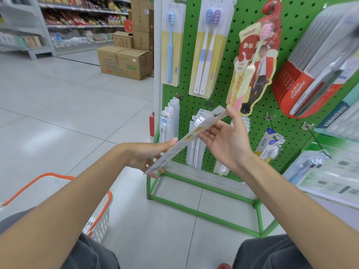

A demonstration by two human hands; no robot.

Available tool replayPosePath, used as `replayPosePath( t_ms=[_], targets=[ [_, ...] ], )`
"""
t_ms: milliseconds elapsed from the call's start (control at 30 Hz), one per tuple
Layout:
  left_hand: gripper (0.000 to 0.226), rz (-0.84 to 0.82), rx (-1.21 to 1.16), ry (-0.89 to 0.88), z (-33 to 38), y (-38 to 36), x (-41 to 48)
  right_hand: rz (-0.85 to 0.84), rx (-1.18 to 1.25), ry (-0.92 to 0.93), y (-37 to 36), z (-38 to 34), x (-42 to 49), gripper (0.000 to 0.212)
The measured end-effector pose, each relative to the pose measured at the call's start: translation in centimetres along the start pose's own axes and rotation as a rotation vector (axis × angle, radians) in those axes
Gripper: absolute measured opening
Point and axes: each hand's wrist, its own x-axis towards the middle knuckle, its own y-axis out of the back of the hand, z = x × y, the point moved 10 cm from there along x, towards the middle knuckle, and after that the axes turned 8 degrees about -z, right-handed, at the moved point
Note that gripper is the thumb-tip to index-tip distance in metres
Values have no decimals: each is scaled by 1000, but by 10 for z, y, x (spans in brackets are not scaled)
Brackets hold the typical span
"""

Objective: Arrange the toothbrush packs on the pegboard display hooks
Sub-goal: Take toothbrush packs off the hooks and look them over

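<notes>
Head view: the pack (pixel 183 145) is off the hooks, held slantwise in the air just in front of the pegboard (pixel 186 105), its blank back up and its slotted end raised toward the board. The likeliest slip, I judge, is the slot missing its peg: the card is long and thin, so a push with the tip off line could bend it or let it twist out of the fingers. The raised end also sits just under the red pack (pixel 254 61) and over the white packs (pixel 195 155), so a careless lift might knock either loose. A bare hook (pixel 270 117) stands off to the right; which peg is meant I cannot tell.

The left hand (pixel 147 155) grips the low end, thumb on top, fingers curled beneath. The right hand (pixel 227 140) is palm-up with the wrist bent back, thumb pressed near the slotted tip and fingers under the card, so both hands are clamped on the pack
</notes>
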Motion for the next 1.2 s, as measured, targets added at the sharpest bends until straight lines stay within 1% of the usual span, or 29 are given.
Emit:
replayPosePath(
  t_ms=[100,200,267,333,433,533,633,767,933,1033,1200],
  targets=[
    [73,133,55,-6,1,16,0,36,56,1,5,-1,-1,45],
    [59,367,121,-63,5,46,-4,122,87,-63,19,8,-1,39],
    [49,541,135,-92,4,65,-10,196,52,-144,32,21,-1,35],
    [45,677,123,-117,3,75,-14,271,-7,-218,44,32,-2,31],
    [48,793,124,-128,-1,79,-17,354,-75,-260,56,42,-2,26],
    [54,821,125,-102,-9,77,-15,398,-121,-278,60,50,1,19],
    [58,832,120,-68,-23,80,-11,407,-185,-295,56,56,5,12],
    [77,828,56,-16,-46,91,-13,370,-245,-285,41,61,13,12],
    [74,841,-35,5,-74,104,-34,319,-349,-305,14,78,24,14],
    [84,904,-131,41,-107,118,-56,247,-483,-360,-10,105,41,20],
    [83,934,-250,205,-194,133,-83,128,-749,-439,-53,167,87,19]
  ],
)
